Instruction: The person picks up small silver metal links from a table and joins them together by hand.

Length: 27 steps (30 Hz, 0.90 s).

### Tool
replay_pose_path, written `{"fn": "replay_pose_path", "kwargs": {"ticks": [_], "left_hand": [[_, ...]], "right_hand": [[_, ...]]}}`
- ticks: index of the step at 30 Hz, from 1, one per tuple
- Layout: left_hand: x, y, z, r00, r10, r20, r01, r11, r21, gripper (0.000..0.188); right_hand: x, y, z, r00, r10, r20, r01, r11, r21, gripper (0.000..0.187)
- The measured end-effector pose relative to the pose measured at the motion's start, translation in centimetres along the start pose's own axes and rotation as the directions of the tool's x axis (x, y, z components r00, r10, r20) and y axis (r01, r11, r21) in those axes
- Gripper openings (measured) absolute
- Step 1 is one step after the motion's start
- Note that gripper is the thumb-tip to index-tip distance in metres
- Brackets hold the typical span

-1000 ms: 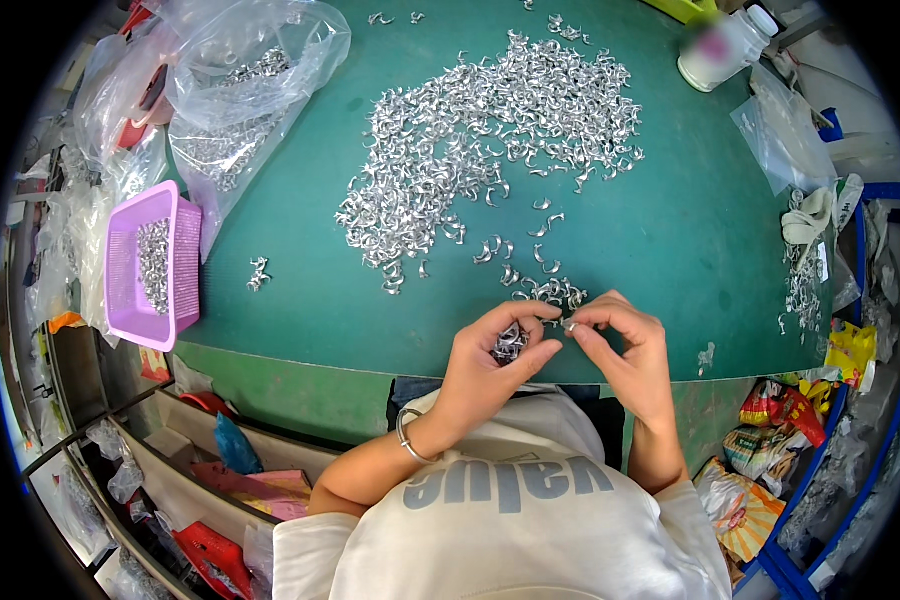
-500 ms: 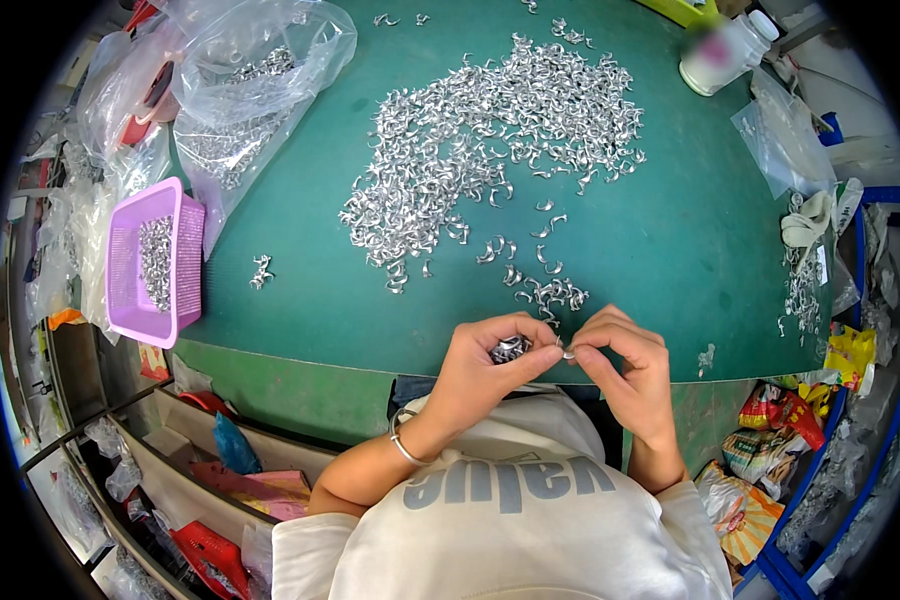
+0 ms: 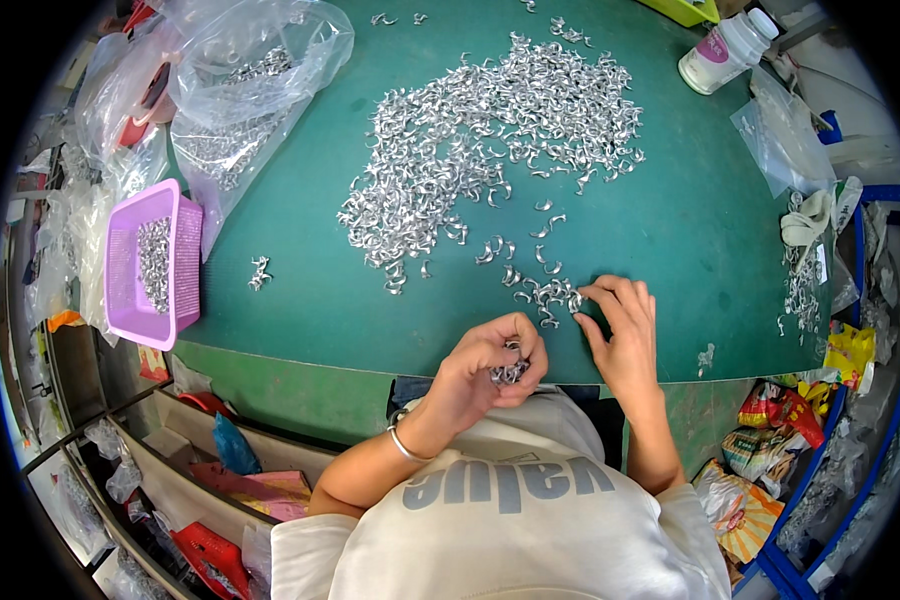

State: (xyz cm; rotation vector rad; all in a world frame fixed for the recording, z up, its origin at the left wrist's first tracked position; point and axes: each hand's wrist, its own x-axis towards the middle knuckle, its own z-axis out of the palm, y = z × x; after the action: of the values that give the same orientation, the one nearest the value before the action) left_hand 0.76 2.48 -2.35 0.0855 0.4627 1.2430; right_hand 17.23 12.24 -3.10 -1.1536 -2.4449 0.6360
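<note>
My left hand, with a bangle on its wrist, is closed around a clump of small curved silvery metal pieces just over the table's near edge. To the right, my right hand reaches onto the green table with thumb and fingers apart. Its fingertips are at the right side of a small cluster of the same curved metal pieces; whether they touch one is hard to see. Farther off, a large spread heap of these pieces covers the middle of the table.
At the left edge stands a purple plastic basket with metal pieces inside. Behind it lies a clear plastic bag of more pieces. A white bottle is at the back right. Open drawers lie below left, and bagged packets below right.
My hands, together half a second ago with a piece between their fingertips, are now apart. The right moved forward to the small cluster; the left drew slightly back, its fingers curled around its clump.
</note>
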Motion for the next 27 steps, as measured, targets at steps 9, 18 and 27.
{"fn": "replay_pose_path", "kwargs": {"ticks": [9, 18, 27], "left_hand": [[0.0, -0.9, -0.5, 0.980, 0.016, -0.198, 0.027, 0.977, 0.210, 0.039], [0.8, -1.3, 1.2, 0.920, 0.260, -0.293, -0.061, 0.833, 0.549, 0.019], [0.6, -1.2, 1.7, 0.917, 0.350, -0.190, -0.108, 0.678, 0.727, 0.006]], "right_hand": [[-0.2, 0.9, 0.1, 0.983, 0.127, -0.129, -0.080, 0.945, 0.317, 0.004], [-0.9, 0.2, -0.1, 0.862, 0.324, 0.390, -0.431, 0.063, 0.900, 0.011], [-1.4, -1.7, -1.6, 0.906, 0.236, 0.352, -0.403, 0.221, 0.888, 0.008]]}}
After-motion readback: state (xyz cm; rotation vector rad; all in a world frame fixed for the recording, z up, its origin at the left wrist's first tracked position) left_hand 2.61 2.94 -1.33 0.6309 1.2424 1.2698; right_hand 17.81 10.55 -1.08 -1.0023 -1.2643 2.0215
